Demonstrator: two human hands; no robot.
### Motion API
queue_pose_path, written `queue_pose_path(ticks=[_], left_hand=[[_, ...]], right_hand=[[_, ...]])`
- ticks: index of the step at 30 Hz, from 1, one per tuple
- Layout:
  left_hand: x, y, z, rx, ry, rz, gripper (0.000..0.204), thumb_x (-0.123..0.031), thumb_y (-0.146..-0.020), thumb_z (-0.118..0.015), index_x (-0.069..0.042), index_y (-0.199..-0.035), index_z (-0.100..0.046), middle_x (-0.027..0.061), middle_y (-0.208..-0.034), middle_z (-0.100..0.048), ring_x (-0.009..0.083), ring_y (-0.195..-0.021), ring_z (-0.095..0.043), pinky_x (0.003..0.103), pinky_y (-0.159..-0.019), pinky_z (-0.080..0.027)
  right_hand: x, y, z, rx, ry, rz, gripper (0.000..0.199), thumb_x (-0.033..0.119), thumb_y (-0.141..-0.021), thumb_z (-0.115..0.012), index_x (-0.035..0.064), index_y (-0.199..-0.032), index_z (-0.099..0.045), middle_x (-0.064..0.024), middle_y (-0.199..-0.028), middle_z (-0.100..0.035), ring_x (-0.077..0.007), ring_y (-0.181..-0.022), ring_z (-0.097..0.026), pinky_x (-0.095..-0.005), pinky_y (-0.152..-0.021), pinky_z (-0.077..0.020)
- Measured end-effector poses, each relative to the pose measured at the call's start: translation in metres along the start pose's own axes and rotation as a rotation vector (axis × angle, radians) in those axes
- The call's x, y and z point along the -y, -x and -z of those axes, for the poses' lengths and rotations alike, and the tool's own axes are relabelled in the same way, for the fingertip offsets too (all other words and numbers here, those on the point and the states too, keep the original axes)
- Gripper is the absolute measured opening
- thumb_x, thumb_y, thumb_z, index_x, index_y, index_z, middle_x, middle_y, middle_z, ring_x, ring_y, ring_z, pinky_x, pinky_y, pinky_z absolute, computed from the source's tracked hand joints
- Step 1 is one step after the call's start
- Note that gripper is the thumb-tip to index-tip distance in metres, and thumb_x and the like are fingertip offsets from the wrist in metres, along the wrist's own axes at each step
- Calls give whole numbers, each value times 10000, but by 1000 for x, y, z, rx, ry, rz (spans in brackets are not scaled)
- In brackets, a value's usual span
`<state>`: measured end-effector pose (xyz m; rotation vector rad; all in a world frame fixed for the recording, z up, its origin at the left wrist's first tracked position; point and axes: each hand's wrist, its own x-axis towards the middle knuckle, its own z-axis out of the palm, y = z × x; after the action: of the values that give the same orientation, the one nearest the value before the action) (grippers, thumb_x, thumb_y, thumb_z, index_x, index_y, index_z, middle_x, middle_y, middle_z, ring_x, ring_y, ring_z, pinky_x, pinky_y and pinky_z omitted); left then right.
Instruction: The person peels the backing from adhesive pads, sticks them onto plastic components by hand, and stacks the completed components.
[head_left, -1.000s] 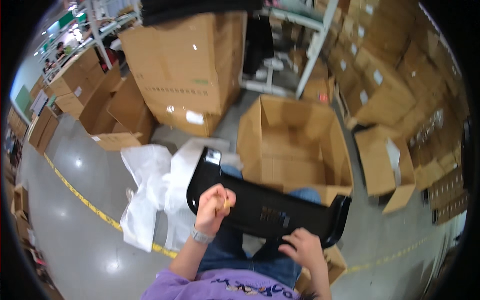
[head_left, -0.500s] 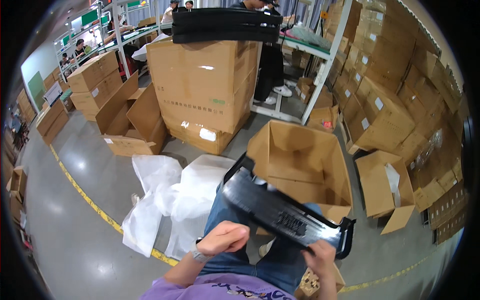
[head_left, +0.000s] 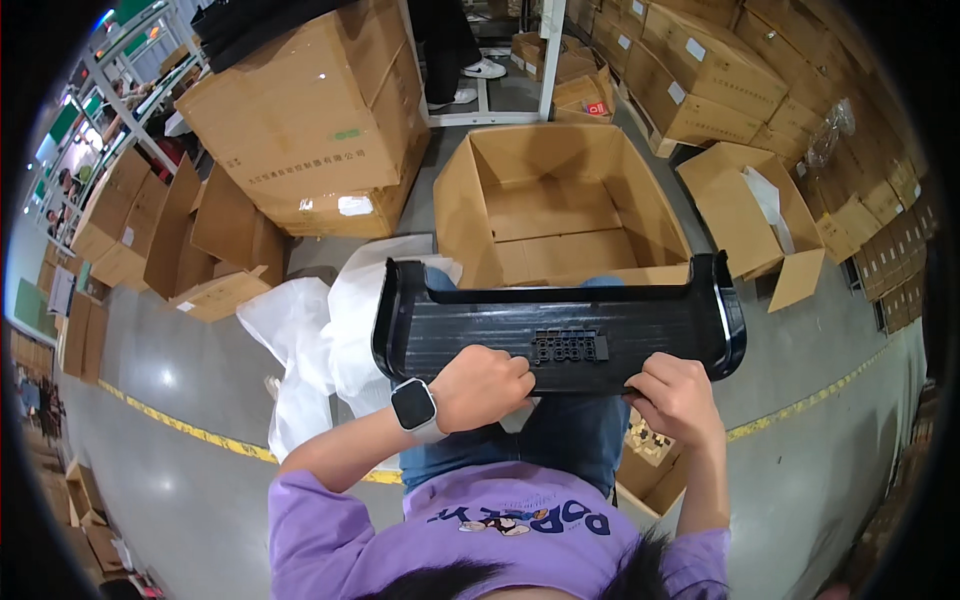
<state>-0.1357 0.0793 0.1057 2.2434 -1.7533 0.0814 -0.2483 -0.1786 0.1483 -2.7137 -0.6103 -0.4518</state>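
Note:
A long black plastic panel [head_left: 470, 340] with raised ends lies across my thighs, its ribbed face up. A cluster of small black raised shapes [head_left: 570, 346] sits near its middle. My left hand [head_left: 485, 388], with a watch [head_left: 414, 405] on the wrist, is closed over the panel's near edge; what its fingers hold, if anything, is hidden. To the right, my right hand [head_left: 675, 398] pinches that same edge between bent fingers and thumb. Below the right hand, small yellowish parts [head_left: 650, 440] show in a carton beside my leg.
A large open carton [head_left: 560, 235] stands just beyond my knees. White packing sheets [head_left: 340, 310] lie on the floor at left. Behind them are a tall carton [head_left: 310, 120] and an open one [head_left: 215, 250]. Another open carton [head_left: 745, 215] and stacked boxes [head_left: 700, 80] stand at right.
The panel has turned from slanting to level and come squarely before me. My left hand has moved right, onto its near edge. The view has tipped further down.

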Motion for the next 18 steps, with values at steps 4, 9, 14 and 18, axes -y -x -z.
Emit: queue_pose_path(ticks=[4, 9, 14, 18], left_hand=[[34, -14, 8, 192, 230, 157, 313, -328, -741, -681, -52, -633, -579, 143, -642, -587, 337, -651, -597, 416, -561, -463], [101, -46, -12, 470, 526, 255, 396, -387, -889, -526, -8, -800, -601, 218, -732, -611, 410, -729, -598, 467, -641, -476], [176, -80, -5, 684, 991, 353, 386, -323, -870, -601, 54, -796, -557, 190, -673, -574, 293, -662, -575, 395, -602, -402], [204, -101, 48, 696, 922, 534, 366, -318, -854, -621, 41, -785, -592, 187, -646, -570, 292, -613, -558, 396, -572, -388]], right_hand=[[-36, -43, -7, 60, -50, 49, 291, 100, -517, -761, 74, -745, -582, -62, -695, -511, -268, -686, -539, -387, -643, -466], [-102, -91, -54, -261, 139, -125, 321, 47, -624, -710, 85, -932, -627, -86, -925, -553, -277, -932, -561, -483, -891, -428], [-176, -167, -82, -417, -31, -148, 190, -1, -689, -678, 48, -861, -612, -97, -764, -577, -272, -655, -566, -370, -574, -448], [-207, -247, -32, -423, -78, -124, 134, -36, -736, -648, 21, -852, -614, -75, -606, -533, -234, -523, -530, -327, -482, -405]])
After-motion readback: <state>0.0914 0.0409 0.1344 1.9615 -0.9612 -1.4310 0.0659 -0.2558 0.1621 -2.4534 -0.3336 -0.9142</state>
